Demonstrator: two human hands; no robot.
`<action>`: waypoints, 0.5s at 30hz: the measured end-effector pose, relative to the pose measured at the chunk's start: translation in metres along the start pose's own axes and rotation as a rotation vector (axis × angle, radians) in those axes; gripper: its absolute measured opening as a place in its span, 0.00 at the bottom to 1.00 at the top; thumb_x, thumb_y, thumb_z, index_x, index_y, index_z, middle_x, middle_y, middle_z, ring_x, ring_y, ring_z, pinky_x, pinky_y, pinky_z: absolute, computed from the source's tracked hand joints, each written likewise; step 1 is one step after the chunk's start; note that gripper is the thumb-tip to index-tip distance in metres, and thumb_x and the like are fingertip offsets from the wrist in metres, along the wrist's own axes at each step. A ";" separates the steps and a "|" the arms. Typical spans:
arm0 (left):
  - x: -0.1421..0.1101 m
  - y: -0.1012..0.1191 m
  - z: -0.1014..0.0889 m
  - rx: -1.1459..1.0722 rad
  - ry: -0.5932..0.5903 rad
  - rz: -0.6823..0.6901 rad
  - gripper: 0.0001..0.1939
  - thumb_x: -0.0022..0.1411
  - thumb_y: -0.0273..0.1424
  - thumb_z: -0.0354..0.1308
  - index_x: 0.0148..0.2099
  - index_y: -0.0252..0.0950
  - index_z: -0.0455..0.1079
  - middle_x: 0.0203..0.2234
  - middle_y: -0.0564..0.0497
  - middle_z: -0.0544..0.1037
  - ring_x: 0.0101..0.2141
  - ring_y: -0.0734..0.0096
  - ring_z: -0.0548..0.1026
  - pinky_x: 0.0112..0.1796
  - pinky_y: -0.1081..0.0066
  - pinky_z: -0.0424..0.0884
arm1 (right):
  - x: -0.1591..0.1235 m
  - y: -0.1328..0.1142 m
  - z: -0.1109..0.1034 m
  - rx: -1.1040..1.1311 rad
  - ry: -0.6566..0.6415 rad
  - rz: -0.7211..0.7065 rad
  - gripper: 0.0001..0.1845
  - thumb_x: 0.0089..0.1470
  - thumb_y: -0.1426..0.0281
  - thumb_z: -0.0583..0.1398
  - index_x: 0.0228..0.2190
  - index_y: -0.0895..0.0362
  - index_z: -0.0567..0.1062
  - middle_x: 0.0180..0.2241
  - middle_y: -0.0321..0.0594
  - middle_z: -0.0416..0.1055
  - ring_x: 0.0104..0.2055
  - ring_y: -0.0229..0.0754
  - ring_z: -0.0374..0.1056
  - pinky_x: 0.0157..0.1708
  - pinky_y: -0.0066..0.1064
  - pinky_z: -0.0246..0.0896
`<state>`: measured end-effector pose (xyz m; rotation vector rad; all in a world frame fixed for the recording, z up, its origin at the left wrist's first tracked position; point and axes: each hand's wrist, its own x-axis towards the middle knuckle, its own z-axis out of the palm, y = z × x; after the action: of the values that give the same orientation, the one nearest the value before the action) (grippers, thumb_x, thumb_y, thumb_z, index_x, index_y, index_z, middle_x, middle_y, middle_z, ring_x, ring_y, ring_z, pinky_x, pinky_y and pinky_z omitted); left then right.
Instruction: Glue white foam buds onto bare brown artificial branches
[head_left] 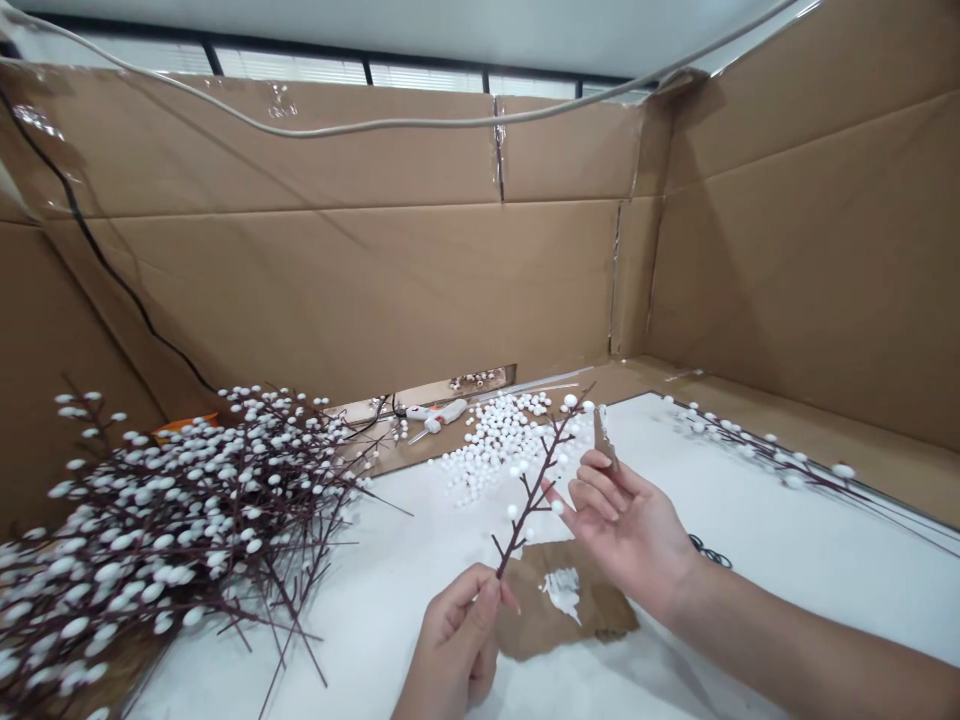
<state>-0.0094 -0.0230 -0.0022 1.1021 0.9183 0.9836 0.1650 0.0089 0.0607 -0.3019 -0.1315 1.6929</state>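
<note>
Left hand (457, 640) pinches a dark artificial twig (536, 490) dotted with white foam balls, center frame, just above a cardboard scrap (562, 600). Right hand (630, 525), fingers loosely spread, nips a small brown strip (604, 437). Big twig pile (180, 530) lower left.

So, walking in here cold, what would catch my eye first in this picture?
A big heap of dark twigs studded with white balls fills the lower left. In the middle, the left hand grips one such twig, with the right hand raised beside it. Behind them lies a scatter of loose white balls, all inside tall cardboard walls.
</note>
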 end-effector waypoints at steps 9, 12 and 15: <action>0.007 -0.002 -0.002 0.022 0.019 -0.017 0.27 0.40 0.58 0.55 0.25 0.38 0.61 0.04 0.66 0.46 0.09 0.85 0.38 0.11 0.79 0.34 | 0.002 -0.021 0.001 0.070 -0.025 0.087 0.14 0.59 0.73 0.43 0.22 0.54 0.58 0.14 0.24 0.42 0.14 0.31 0.47 0.42 0.46 0.65; 0.007 -0.001 -0.002 0.018 0.017 -0.024 0.27 0.40 0.58 0.55 0.25 0.38 0.61 0.04 0.66 0.46 0.09 0.85 0.38 0.12 0.79 0.34 | 0.003 -0.026 -0.001 0.067 -0.018 0.137 0.14 0.59 0.72 0.44 0.23 0.54 0.58 0.15 0.24 0.44 0.14 0.31 0.48 0.44 0.52 0.63; 0.005 0.001 -0.001 0.004 0.020 -0.021 0.26 0.43 0.57 0.55 0.26 0.37 0.61 0.05 0.66 0.46 0.10 0.86 0.38 0.12 0.79 0.34 | 0.002 -0.026 -0.001 0.070 -0.008 0.149 0.14 0.60 0.71 0.44 0.23 0.54 0.59 0.15 0.24 0.45 0.15 0.32 0.49 0.44 0.57 0.61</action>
<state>-0.0090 -0.0180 -0.0016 1.0856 0.9469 0.9777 0.1900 0.0148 0.0664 -0.2575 -0.0562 1.8418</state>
